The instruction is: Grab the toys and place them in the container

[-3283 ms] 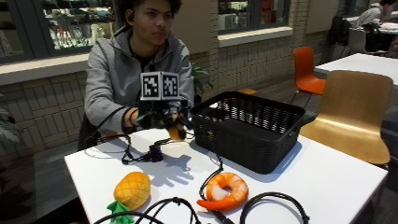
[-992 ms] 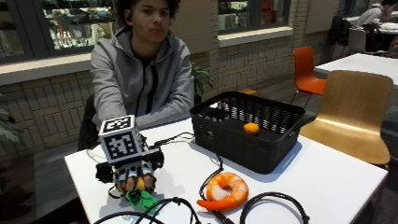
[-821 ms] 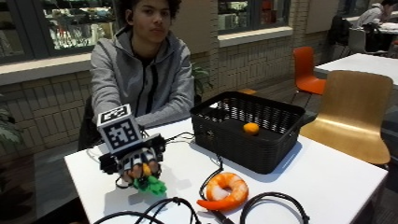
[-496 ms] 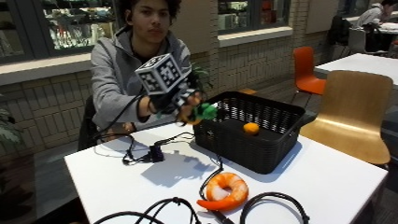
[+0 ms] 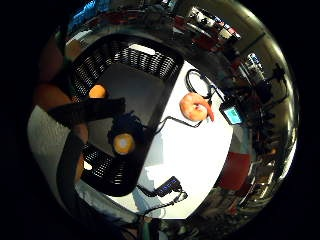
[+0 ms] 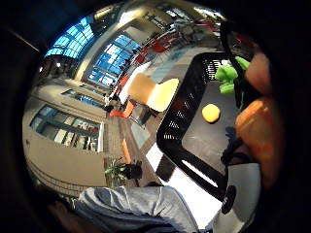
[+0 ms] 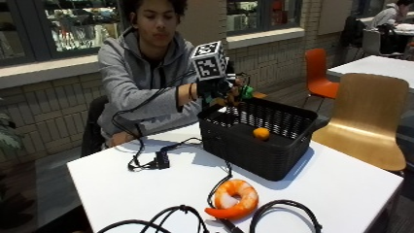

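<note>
Gloved right hand (image 7: 216, 92) hangs above the near-left rim of the black basket (image 7: 271, 158), fingers curled round an orange toy with green leaves (image 7: 240, 93), probably a pineapple, though the hand hides most of it. It is held over the opening so it can fall inside. Within the basket lies a small orange ball (image 7: 261, 133). In front of the basket, on the white surface (image 7: 343, 189), a shrimp toy (image 7: 234, 198) waits among black cables (image 7: 162, 216).
</note>
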The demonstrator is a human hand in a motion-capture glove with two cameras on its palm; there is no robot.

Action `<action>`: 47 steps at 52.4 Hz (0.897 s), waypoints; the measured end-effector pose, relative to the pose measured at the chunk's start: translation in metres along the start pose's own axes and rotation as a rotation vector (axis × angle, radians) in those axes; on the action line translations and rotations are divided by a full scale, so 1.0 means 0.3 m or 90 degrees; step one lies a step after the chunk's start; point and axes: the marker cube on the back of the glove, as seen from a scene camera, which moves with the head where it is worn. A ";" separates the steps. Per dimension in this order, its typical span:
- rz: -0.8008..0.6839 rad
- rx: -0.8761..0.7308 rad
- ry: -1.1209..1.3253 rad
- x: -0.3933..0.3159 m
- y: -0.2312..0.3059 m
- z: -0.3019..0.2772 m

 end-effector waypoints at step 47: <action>0.153 -0.079 0.097 0.400 0.040 -0.147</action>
